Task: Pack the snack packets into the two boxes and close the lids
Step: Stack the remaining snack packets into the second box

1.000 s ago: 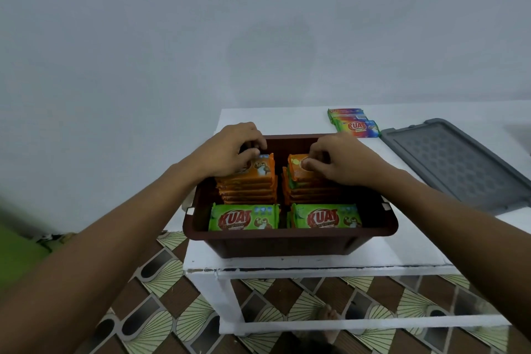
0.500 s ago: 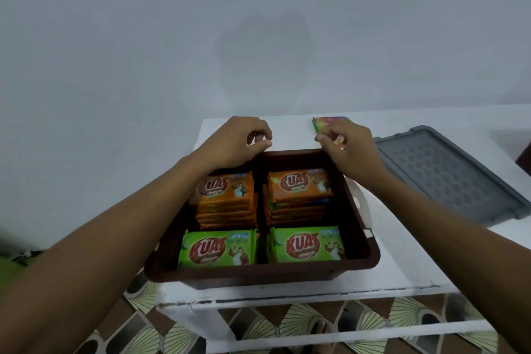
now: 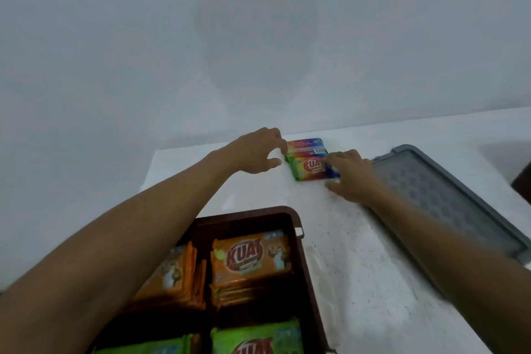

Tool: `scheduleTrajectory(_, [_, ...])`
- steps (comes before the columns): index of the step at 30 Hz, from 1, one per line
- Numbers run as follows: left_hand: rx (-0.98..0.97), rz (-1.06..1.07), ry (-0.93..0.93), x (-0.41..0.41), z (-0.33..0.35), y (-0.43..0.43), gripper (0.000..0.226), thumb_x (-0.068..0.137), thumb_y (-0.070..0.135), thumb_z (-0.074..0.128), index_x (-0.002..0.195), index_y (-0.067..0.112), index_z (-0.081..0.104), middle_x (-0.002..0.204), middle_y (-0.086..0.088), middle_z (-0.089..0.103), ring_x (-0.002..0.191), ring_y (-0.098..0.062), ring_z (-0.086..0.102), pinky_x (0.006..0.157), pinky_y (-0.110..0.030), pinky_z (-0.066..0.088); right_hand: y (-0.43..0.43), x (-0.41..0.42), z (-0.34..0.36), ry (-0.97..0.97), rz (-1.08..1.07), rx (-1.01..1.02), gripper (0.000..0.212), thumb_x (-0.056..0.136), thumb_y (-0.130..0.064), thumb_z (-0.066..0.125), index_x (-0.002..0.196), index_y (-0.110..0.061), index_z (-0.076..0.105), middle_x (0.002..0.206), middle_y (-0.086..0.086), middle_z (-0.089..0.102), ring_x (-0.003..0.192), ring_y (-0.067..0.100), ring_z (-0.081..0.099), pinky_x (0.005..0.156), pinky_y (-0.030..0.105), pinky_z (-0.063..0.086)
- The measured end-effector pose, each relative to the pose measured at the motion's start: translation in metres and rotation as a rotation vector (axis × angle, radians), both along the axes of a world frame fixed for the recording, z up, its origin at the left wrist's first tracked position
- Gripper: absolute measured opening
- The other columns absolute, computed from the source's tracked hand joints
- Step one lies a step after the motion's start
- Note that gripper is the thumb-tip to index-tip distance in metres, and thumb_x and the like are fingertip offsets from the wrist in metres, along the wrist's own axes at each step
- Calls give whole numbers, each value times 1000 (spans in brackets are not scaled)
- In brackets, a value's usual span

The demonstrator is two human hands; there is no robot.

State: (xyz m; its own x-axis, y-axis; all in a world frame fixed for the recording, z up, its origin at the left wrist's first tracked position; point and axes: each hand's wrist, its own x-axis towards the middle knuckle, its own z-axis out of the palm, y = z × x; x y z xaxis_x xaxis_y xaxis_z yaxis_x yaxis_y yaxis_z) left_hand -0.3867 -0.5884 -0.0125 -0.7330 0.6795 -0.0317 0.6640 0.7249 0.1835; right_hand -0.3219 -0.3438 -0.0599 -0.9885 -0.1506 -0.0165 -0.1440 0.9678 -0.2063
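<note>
Two rainbow-coloured snack packets lie at the back of the white table. My right hand rests on the right end of the nearer packet, fingers on top and thumb below it. My left hand hovers at the packets' left end, fingers curved with a gap to the thumb, holding nothing. The brown box sits at the near left, filled with orange packets in stacks and green packets in front.
A grey lid with a dimpled surface lies flat on the table to the right of my right hand. A plain pale wall stands behind the table. A dark object edge shows at the far right.
Both hands left the brown box and reached back to the rainbow packets. The view shifted forward, so the box now sits low in the frame.
</note>
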Motion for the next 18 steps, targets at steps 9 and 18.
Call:
scheduleTrajectory(9, [-275,-32,-124,-60,-41,56,70,91,14,57,152,29,25,159,-5,24,138,-26,30,109,-45,37,9,-28,-14,-98,119,103,70,75,-67,61,132,-29,44,126,-2,46,116,17,34,99,41,32])
scheduleTrajectory(18, [-58,141,-183,-71,-33,68,34,94,30,52,123,16,42,102,-7,57,82,-21,56,65,-31,47,1,-12,-3,-193,133,-31,83,73,-53,73,139,-30,28,129,-2,57,97,13,60,78,26,54])
